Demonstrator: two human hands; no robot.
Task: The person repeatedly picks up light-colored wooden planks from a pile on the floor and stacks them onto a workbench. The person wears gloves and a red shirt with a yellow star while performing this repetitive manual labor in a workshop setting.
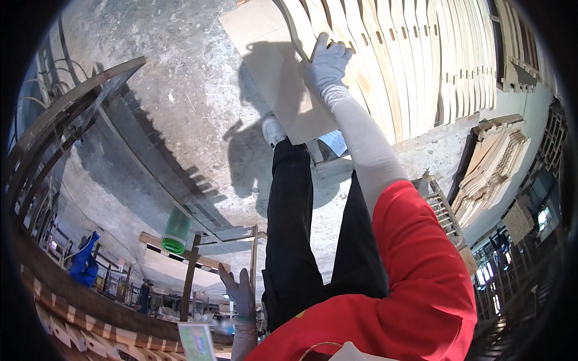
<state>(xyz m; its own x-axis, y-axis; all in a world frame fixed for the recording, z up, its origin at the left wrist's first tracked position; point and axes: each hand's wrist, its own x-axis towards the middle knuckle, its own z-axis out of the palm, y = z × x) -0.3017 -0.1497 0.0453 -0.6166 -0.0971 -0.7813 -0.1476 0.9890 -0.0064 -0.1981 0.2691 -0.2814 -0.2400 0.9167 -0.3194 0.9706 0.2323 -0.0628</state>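
Observation:
My right hand, in a pale grey glove, reaches forward to a row of curved, light wooden slats. Its fingers are bent over the wooden slat at the row's left end; the fingertips are partly hidden against the wood. Flat brown cardboard lies beside and under that end of the row. My left hand, also gloved, hangs low at my left side. Its fingers are spread, and it holds nothing.
Dark curved metal frames stand on the left. A green roll sits near a wooden stand at lower left. More cut wooden pieces are stacked at right. My shoe is beside the cardboard on the concrete floor.

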